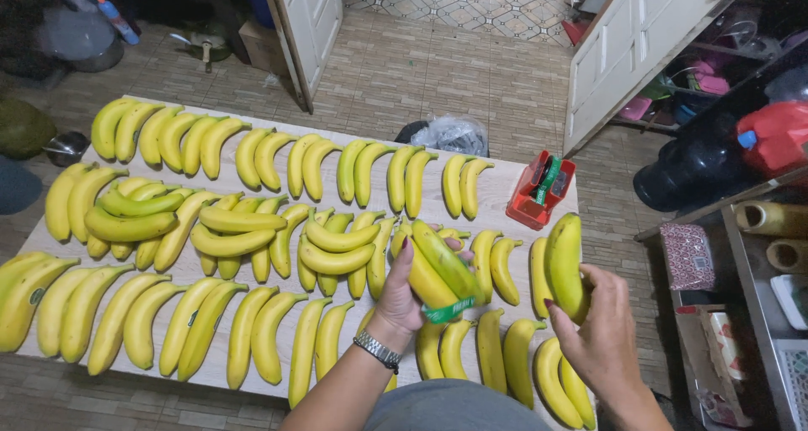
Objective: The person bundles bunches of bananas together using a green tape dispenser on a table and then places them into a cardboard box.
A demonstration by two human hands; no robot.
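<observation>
The left hand [406,295] is closed around a pair of bananas [436,271] bound together near their lower end by a band of green tape [449,311]. The pair lies across the palm and slants up and away from the wrist, fingertips curling over its far side; a metal watch [376,350] sits on that wrist. The right hand [599,328] grasps a single banana [566,265], a thick one held nearly upright, with the fingers wrapped round its lower half and the thumb on the near side. The single banana stands just right of the taped pair, apart from it.

Both hands are raised over a low wooden table [503,187] covered with bananas (most of them laid in pairs). Taking the red tape dispenser [541,190] at the table's far right corner as a landmark: the taped pair is below it and to its left, the single banana almost straight below it. A far row of bananas [278,151] runs leftward from the dispenser along the table's back edge, a heaped middle cluster [227,229] lies to its lower left, and a near row [168,317] lines the front edge. Behind the dispenser, on the tiled floor, sits a crumpled plastic bag [454,133].
</observation>
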